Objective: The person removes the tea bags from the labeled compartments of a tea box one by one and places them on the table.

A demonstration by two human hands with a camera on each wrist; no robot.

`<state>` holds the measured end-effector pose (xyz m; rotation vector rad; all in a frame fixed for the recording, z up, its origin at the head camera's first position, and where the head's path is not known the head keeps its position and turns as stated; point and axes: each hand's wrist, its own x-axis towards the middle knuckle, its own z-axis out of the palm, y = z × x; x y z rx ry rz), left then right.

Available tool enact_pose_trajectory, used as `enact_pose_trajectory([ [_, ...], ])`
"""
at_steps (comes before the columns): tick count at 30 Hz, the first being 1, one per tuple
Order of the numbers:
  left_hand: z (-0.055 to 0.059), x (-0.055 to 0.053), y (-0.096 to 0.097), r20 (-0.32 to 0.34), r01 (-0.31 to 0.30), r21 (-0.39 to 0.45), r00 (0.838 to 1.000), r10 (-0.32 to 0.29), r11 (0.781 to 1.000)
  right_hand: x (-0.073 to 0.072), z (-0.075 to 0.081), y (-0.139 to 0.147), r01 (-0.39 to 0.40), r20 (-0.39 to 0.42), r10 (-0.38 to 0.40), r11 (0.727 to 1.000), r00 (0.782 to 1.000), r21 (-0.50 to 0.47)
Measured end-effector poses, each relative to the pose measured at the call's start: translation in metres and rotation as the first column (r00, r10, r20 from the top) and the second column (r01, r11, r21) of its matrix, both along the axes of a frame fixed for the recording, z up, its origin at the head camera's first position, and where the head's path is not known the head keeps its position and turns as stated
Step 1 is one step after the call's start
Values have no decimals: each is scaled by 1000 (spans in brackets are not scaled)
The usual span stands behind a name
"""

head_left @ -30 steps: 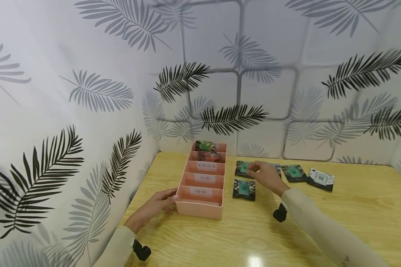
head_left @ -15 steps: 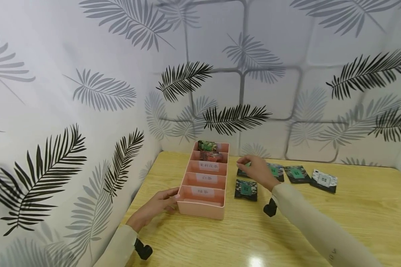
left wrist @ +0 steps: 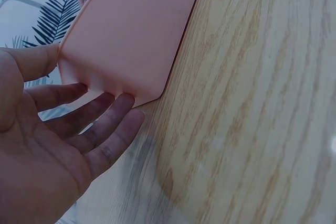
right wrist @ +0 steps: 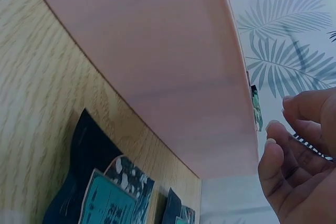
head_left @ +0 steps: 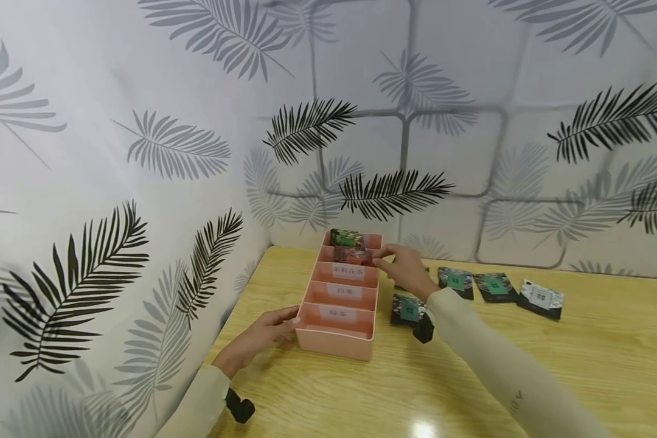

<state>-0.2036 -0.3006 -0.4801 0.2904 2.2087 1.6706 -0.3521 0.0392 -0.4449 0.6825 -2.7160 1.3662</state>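
Box (head_left: 334, 347), frame centre: brace its corner with your left hand (head_left: 261, 338), fingers spread; guide your right hand (head_left: 407, 271), loosely curled, nothing visibly pinched, above its edge.

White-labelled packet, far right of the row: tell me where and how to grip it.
Probably pinch its right edge, coming from above and the right: the white-labelled packet lies flat on the table, and a green-labelled packet sits close on its left.

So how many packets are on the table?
5: first packet nearest, second partly hidden by the right hand, then third, fourth and fifth farther right. More may be hidden.
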Motion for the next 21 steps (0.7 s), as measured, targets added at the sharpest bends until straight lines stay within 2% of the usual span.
enact_pose_trajectory([
  [8,-1,0,-1,-14,12,6,1000,-12,1000,-7,-3,-16,4,21,-3,1000,1000,-13],
  [14,-3,-1,0,-1,20,17,1000,-20,1000,-12,-5,-23,42,-4,-42,999,999,25],
  [21,-1,-2,-3,-12,21,6,1000,-21,1000,-19,0,-36,79,5,-79,995,997,60],
])
